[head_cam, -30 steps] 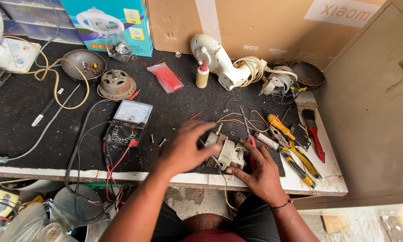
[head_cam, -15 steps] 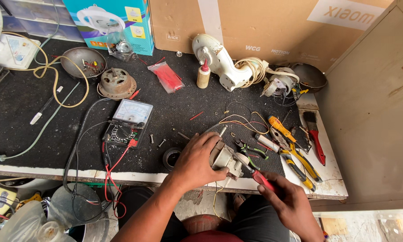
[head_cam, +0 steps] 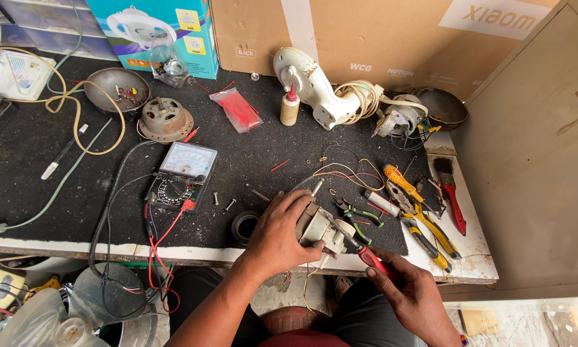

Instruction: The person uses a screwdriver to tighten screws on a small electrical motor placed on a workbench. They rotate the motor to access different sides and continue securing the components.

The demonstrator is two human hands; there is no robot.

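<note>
My left hand [head_cam: 277, 233] grips a small grey fan motor [head_cam: 319, 227] at the near edge of the workbench [head_cam: 77, 193], with its thin coloured wires [head_cam: 343, 172] trailing back over the dark mat. My right hand [head_cam: 410, 292] holds a red-handled screwdriver [head_cam: 368, 254], whose tip rests against the motor's right side. A roll of black tape [head_cam: 244, 226] lies just left of my left hand.
An analogue multimeter [head_cam: 181, 177] with red and black leads sits left of centre. Pliers, a yellow screwdriver [head_cam: 401, 182] and a red brush [head_cam: 451, 193] lie at the right. Farther back are a white fan neck [head_cam: 311, 87], glue bottle [head_cam: 290, 106], old rotor [head_cam: 165, 120], metal bowl [head_cam: 117, 92] and cardboard boxes.
My left hand has pulled the motor toward the bench edge. My right hand left the motor, dropped below the edge, and now brings the red-handled screwdriver up to it.
</note>
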